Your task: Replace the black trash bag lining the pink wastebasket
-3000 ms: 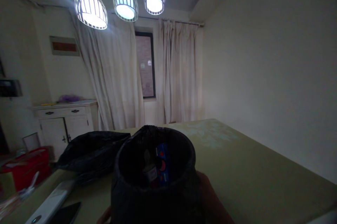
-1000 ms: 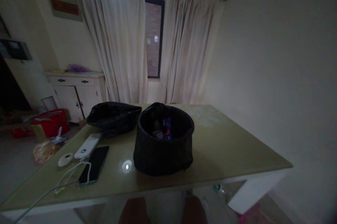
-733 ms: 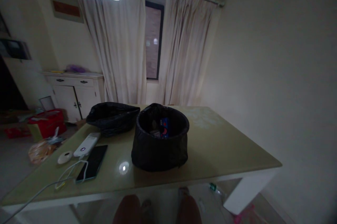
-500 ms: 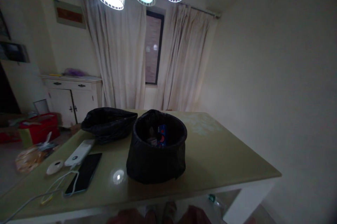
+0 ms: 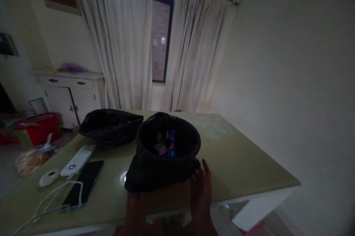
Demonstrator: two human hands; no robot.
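A round bin lined with a black bag [image 5: 163, 166] stands on the greenish table [image 5: 244, 166]. Inside it I see a blue can [image 5: 172, 143] and other small rubbish. My left hand [image 5: 135, 206] rests flat at the near left foot of the bin, fingers against the bag. My right hand [image 5: 201, 188] lies at its near right side, fingers spread and touching the bag's lower edge. Neither hand clasps anything. A second black bag [image 5: 109, 127] lies crumpled behind and to the left.
Left of the bin lie a dark phone [image 5: 83, 184] with a white cable [image 5: 47, 206], a white power bank [image 5: 77, 160] and a small white disc [image 5: 48, 177]. A white cabinet [image 5: 70, 93], a red box [image 5: 39, 129] and curtains [image 5: 124, 44] stand beyond.
Both my hands have come up from below the table edge and now touch the bin's near base. The bag's lower edge has spread out on the left. The view tipped down slightly.
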